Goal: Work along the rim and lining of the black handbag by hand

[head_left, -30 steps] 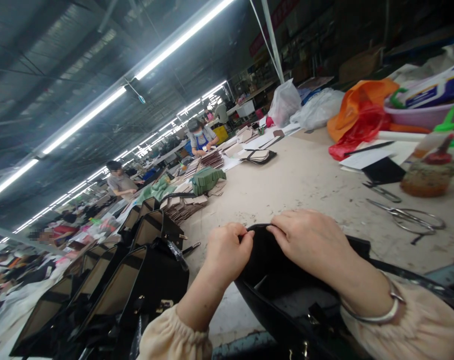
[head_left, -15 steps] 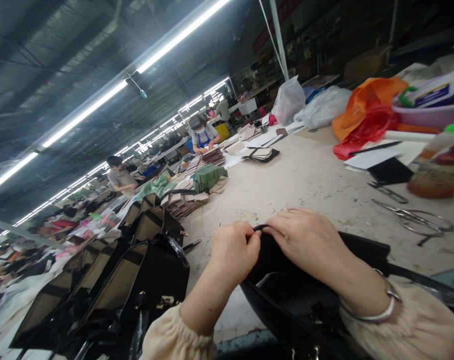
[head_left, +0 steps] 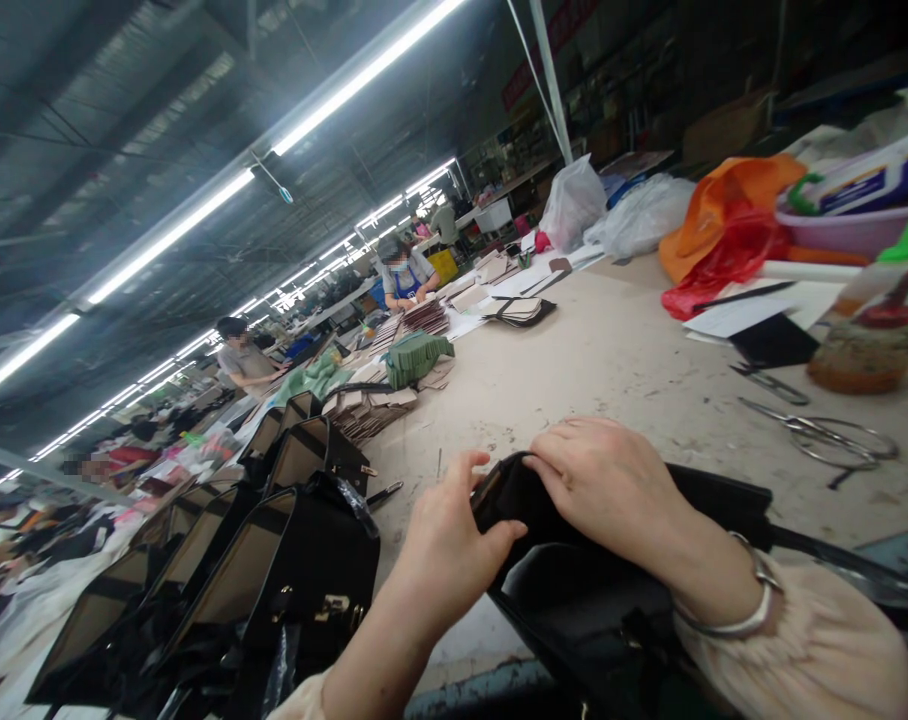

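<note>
A black handbag [head_left: 574, 610] lies open at the table's near edge, its mouth toward me. My right hand [head_left: 611, 490] pinches the bag's upper rim between thumb and fingers, a silver bangle on its wrist. Beside it, my left hand [head_left: 454, 535] has thumb and forefinger spread apart around the bag's upper left corner. The thumb is over the bag's inside; the other fingers are partly hidden behind the hand. A dark strap [head_left: 844, 560] runs off to the right.
More black handbags [head_left: 311, 570] stand in rows at left. On the right lie scissors [head_left: 821, 435], tweezers [head_left: 770, 384], and a glue jar [head_left: 866, 350]. Farther back are a red bag [head_left: 716, 275], a purple basin [head_left: 821, 232] and stacked brown pieces [head_left: 368, 410]. A co-worker [head_left: 405, 275] sits across the table.
My left hand has loosened its pinch on the rim and spread its thumb and forefinger, shifting slightly left and down. The right hand keeps its grip on the bag.
</note>
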The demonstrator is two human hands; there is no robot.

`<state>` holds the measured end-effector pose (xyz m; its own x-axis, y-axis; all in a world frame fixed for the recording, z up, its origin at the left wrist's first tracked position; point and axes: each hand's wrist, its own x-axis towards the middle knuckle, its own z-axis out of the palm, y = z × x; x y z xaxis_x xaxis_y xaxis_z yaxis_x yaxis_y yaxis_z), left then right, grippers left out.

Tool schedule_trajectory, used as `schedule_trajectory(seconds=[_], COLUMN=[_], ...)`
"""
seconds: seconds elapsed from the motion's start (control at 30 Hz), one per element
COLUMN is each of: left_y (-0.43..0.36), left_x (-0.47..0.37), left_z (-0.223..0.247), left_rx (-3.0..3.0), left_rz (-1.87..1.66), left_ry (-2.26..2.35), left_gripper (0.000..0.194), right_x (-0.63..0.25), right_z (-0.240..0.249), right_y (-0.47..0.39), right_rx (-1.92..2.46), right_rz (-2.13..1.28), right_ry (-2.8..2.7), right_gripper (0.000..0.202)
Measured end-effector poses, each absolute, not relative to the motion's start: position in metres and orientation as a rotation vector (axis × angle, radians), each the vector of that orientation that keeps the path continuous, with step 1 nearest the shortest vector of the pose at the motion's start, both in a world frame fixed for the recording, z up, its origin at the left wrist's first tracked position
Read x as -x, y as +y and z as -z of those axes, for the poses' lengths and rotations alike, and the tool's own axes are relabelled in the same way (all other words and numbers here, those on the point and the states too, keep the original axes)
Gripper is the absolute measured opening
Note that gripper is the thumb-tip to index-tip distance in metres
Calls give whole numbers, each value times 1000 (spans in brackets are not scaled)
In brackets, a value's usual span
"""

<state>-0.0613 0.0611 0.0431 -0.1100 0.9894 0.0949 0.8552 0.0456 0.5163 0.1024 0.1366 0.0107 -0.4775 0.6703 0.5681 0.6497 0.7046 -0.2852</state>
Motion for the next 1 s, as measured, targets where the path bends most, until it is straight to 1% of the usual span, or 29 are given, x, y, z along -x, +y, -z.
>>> schedule_trajectory(seconds=[0.1, 0.17, 0.23, 0.37, 0.43, 0.57, 0.67, 0.8, 1.0], left_y=[60, 62, 65, 72, 76, 82, 80, 72, 70], left_x=[66, 69, 70, 64, 59, 52, 49, 46, 44], left_z=[-45, -45, -46, -49, -49, -46, -44, -47, -49], left_rx=[-1861, -1883, -1973, -2311, -2376, -2375, -2376, -2461, -2491], left_rz=[-611, -637, -667, -557, -507, -552, -597, -535, -464], left_ry=[1986, 1936, 1917, 1933, 1966, 2042, 2124, 2262, 2283], left_gripper=[59, 61, 59, 35, 24, 13, 16, 21, 13], right_x=[-103, -106, -109, -112, -112, -111, -112, -114, -113], right_z=[-13, -16, -17, -15, -13, -11, -11, -11, -11], right_y=[133, 131, 130, 133, 136, 138, 137, 137, 135], right_rx=[1002, 1010, 1050, 1168, 1192, 1187, 1178, 1177, 1159], right_rz=[-38, -32, -9, 20, 6, -23, -26, -48, -50], right_ry=[-2260, -2269, -2263, -2206, -2189, -2180, -2172, -2169, -2155], right_gripper=[17, 18, 18, 18, 18, 19, 18, 17, 17])
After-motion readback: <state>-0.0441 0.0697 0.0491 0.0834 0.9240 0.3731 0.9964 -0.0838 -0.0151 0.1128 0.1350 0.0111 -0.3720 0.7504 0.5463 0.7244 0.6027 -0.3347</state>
